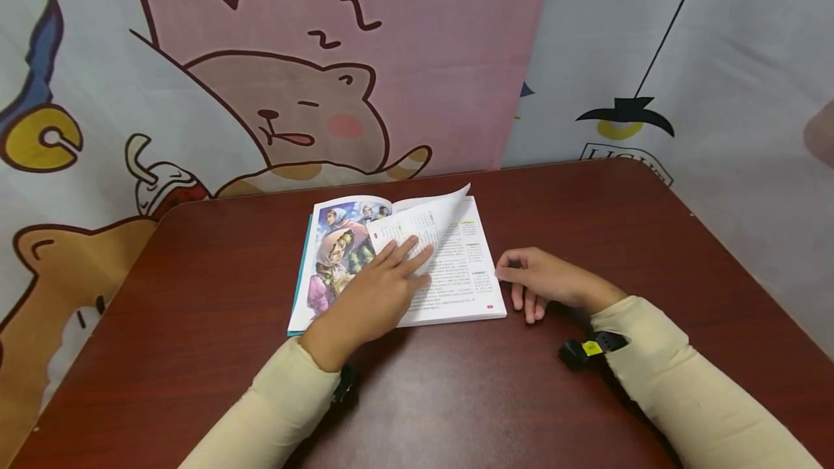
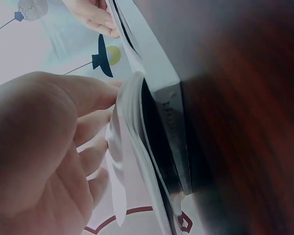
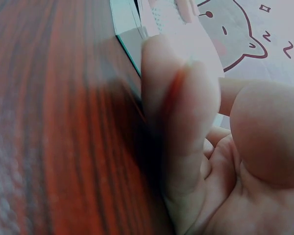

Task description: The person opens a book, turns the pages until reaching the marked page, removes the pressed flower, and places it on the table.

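Note:
An open book (image 1: 449, 295) lies on the table, with a colour picture of figures in headscarves on its left page and printed text on its right. One page (image 1: 449, 212) is lifted and folded over toward the left, its upper corner sticking up. Across this turned page rests my left hand (image 1: 378, 292), fingers spread and fairly straight. In the left wrist view the left hand (image 2: 44, 142) touches the bowed pages (image 2: 130, 117) beside the spine. My right hand (image 1: 554, 277) is at the book's right edge, fingers loosely bent, with nothing visibly held.
The dark red wooden table (image 1: 469, 396) extends around the book. Behind it hangs a cloth (image 1: 443, 56) printed with cartoon animals. A black strap device (image 1: 583, 349) is on the right wrist.

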The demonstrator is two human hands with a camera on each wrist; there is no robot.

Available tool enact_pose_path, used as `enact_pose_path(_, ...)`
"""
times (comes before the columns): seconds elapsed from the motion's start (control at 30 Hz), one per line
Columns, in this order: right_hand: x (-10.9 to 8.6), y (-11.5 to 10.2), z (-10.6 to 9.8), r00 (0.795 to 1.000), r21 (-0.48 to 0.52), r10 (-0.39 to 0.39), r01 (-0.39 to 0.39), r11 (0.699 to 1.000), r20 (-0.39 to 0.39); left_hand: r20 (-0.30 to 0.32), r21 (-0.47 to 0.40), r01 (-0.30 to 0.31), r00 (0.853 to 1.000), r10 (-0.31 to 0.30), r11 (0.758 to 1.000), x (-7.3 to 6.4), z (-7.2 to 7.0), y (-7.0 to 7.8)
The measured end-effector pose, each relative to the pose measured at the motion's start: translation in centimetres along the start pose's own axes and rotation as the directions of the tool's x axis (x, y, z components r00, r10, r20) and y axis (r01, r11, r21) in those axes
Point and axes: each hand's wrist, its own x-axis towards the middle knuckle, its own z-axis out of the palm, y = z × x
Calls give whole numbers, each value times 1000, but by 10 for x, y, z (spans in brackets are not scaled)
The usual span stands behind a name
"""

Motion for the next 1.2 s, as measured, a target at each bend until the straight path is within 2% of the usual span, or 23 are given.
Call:
enact_pose_path(0.47, 1, -2, 0, 1000, -6, 5, -5, 1000, 1, 51, -12, 74, 996, -73, 997, -3, 3, -4)
enact_pose_path(0.73, 2, -1, 0, 1000, -25, 6, -6, 1000, -13, 95, -89, 121, 989, -113, 989, -3, 3, -5)
enact_pose_path(0.9, 2, 0, 0, 1000, -41, -24, 23, 999, -7, 123, -142, 156, 983, -139, 978, -2, 3, -6)
enact_pose_path(1.2, 2, 1, 1, 999, -23, -40, 40, 999, 9, 135, -151, 170, 979, -150, 974, -3, 3, -9)
